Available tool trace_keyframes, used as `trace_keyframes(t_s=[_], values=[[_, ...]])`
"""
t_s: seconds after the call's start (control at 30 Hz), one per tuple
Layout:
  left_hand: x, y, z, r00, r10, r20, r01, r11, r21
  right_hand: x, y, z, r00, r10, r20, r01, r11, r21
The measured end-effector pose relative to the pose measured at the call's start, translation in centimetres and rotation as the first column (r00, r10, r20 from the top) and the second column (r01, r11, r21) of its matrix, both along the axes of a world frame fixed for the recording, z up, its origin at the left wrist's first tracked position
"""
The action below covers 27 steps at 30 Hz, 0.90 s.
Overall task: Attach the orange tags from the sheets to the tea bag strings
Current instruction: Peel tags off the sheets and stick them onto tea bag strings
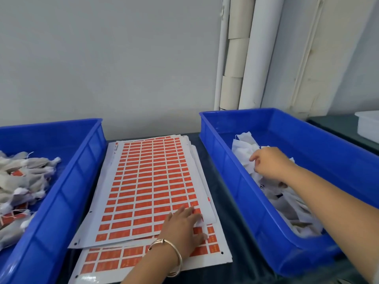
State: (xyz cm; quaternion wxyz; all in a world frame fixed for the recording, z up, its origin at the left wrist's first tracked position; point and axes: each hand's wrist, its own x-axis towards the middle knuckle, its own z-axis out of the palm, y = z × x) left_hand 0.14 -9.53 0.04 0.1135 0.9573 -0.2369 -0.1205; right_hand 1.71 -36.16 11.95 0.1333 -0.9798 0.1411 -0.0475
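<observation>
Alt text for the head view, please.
A person's left hand rests on a stack of orange tag sheets while the right hand reaches among white tea bags in the right blue bin; tagged bags fill the left bin.

A dark tabletop is seen below a plain pale grey wall. Two blue plastic bins are set on it: the left bin is cut off by the left edge of the view, and the right bin reaches toward the tabletop's right edge. In the back right corner, several white and cream rolls are stood upright against the wall, just behind the right bin. A pale panel with raised trim is seen beside the rolls. At the far right, part of a white container is placed on a separate dark surface.
</observation>
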Motion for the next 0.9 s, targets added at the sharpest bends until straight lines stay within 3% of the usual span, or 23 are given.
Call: trace_keyframes(t_s=[0.13, 0.23, 0.33, 0.47, 0.57, 0.63, 0.7, 0.8, 0.9], values=[[-0.2, -0.1, 0.8, 1.000, 0.016, -0.001, -0.016, 1.000, -0.014, -0.7, 1.4, 3.4, 0.913, -0.055, 0.404, 0.001, 0.991, 0.133], [-0.8, 0.0, 3.0, 0.994, 0.106, -0.038, -0.112, 0.964, -0.243, -1.9, 4.3, 6.8, 0.792, -0.013, 0.611, -0.177, 0.952, 0.250], [-1.5, 0.3, 6.3, 0.990, 0.132, -0.043, -0.133, 0.816, -0.563, -2.7, 8.1, 9.1, 0.793, 0.058, 0.607, -0.401, 0.799, 0.448], [-2.0, 1.4, 10.6, 0.979, -0.034, -0.200, -0.163, 0.454, -0.876, -3.8, 13.2, 8.7, 0.804, 0.307, 0.509, -0.573, 0.627, 0.528], [-1.5, 3.1, 10.9, 0.890, -0.189, -0.415, -0.341, 0.327, -0.881, -4.6, 16.2, 7.0, 0.755, 0.429, 0.495, -0.655, 0.469, 0.592], [-1.4, 4.3, 10.2, 0.796, -0.279, -0.538, -0.485, 0.240, -0.841, -4.8, 17.6, 5.6, 0.746, 0.455, 0.486, -0.660, 0.413, 0.627], [-1.3, 5.2, 9.4, 0.763, -0.282, -0.582, -0.567, 0.141, -0.812, -4.8, 18.4, 4.0, 0.755, 0.446, 0.481, -0.646, 0.380, 0.662], [-0.8, 6.2, 8.0, 0.792, -0.156, -0.590, -0.590, 0.047, -0.806, -4.7, 19.0, 1.8, 0.793, 0.374, 0.482, -0.606, 0.393, 0.692], [-0.5, 6.9, 7.1, 0.818, -0.027, -0.574, -0.573, 0.037, -0.819, -4.4, 19.4, -0.4, 0.826, 0.280, 0.490, -0.563, 0.470, 0.680]])
